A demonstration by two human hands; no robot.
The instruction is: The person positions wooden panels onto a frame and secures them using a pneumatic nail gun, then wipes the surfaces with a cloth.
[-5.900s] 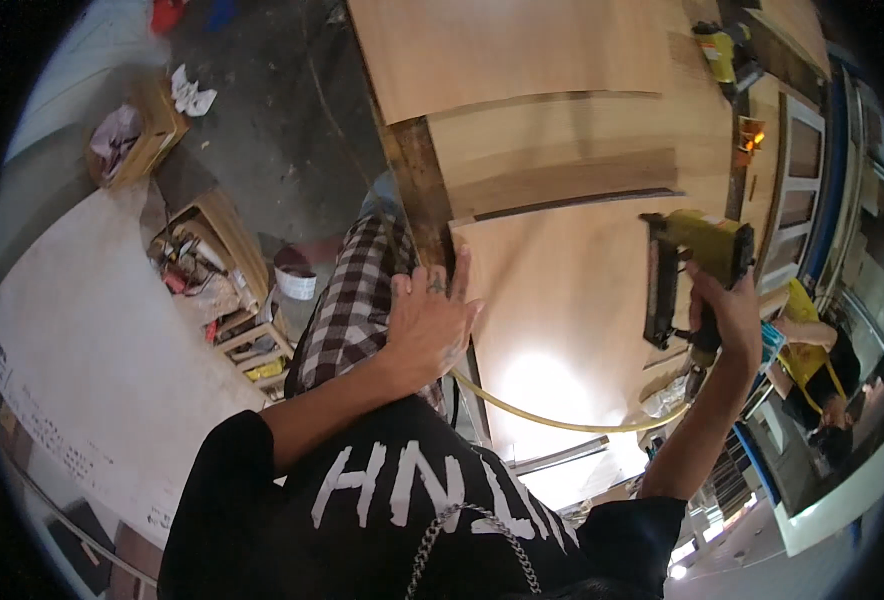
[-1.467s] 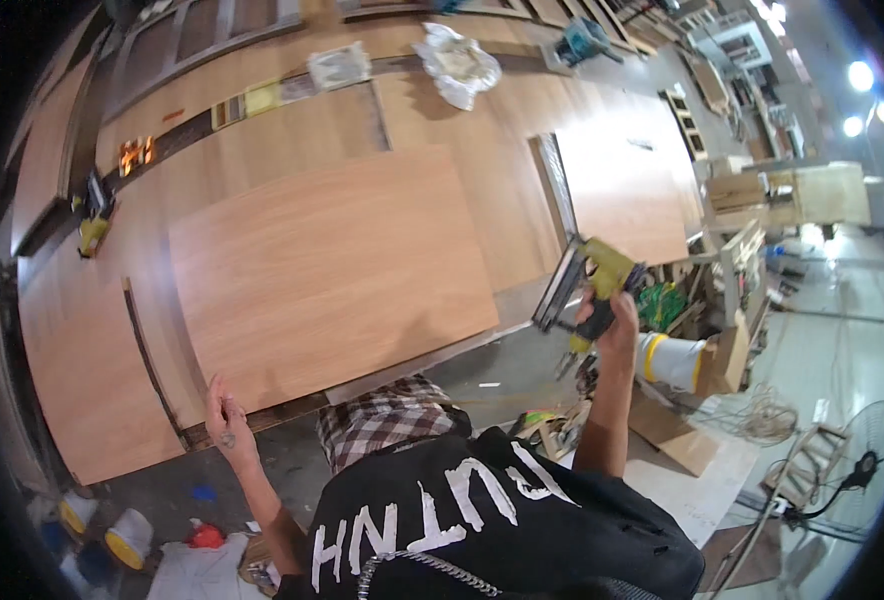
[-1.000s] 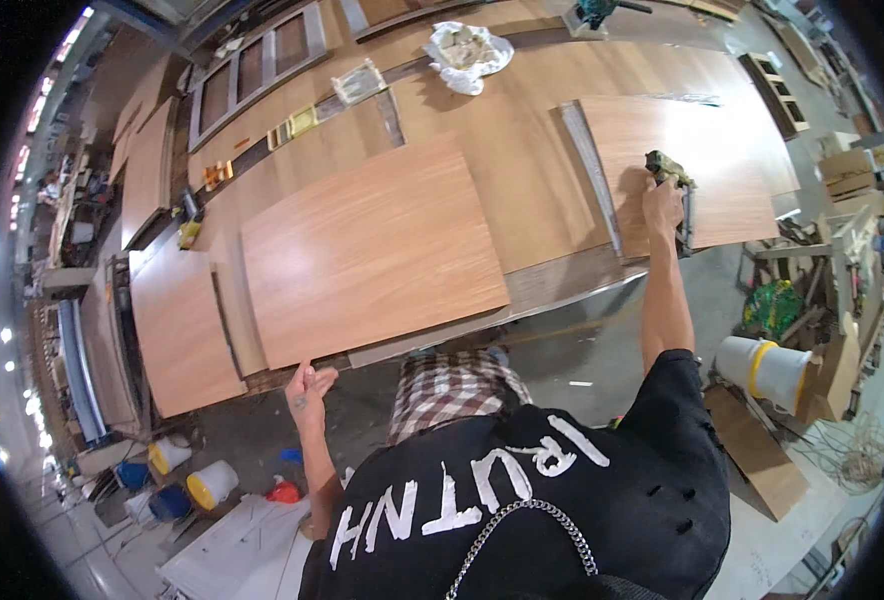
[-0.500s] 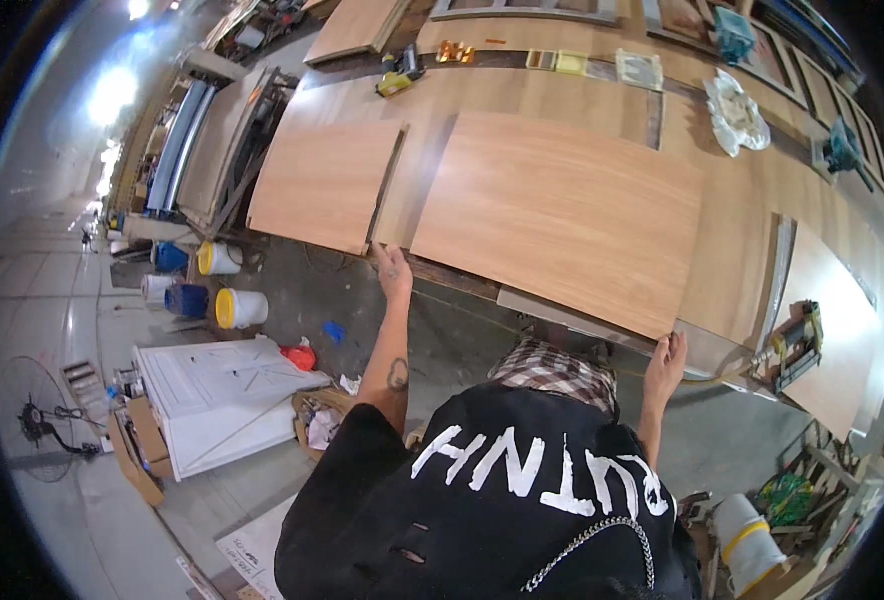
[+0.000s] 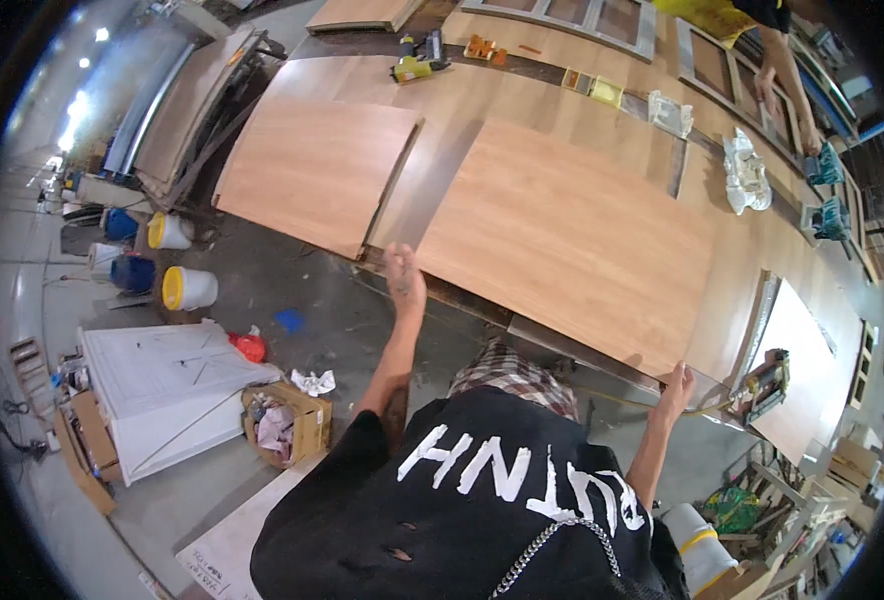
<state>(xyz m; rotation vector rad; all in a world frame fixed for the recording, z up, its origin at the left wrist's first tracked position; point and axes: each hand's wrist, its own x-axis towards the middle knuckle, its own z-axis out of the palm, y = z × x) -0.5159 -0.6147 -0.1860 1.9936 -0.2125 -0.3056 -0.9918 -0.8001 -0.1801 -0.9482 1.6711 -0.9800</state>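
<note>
A large light-brown wood panel (image 5: 572, 250) lies flat on a long worktable in front of me. A smaller matching panel (image 5: 317, 175) lies to its left, with a gap between them. My left hand (image 5: 405, 280) is at the near end of this gap, beside the large panel's left near corner, its fingers stretched out. Whether it touches the panel's edge cannot be made out. My right hand (image 5: 674, 388) has its fingers closed at the large panel's right near corner; its fingertips are partly hidden.
A nail gun (image 5: 762, 388) lies on a pale board at the right, another yellow-green power tool (image 5: 420, 60) at the far left. A co-worker's arm (image 5: 787, 95) reaches in at the far right. Buckets (image 5: 190, 288), a white door-like panel (image 5: 162, 385) and a cardboard box (image 5: 287, 425) stand left.
My view has shifted. My left hand has come away from the small panel's corner toward the large panel, fingers straightened. My right hand stays at its corner. A co-worker has appeared at far right.
</note>
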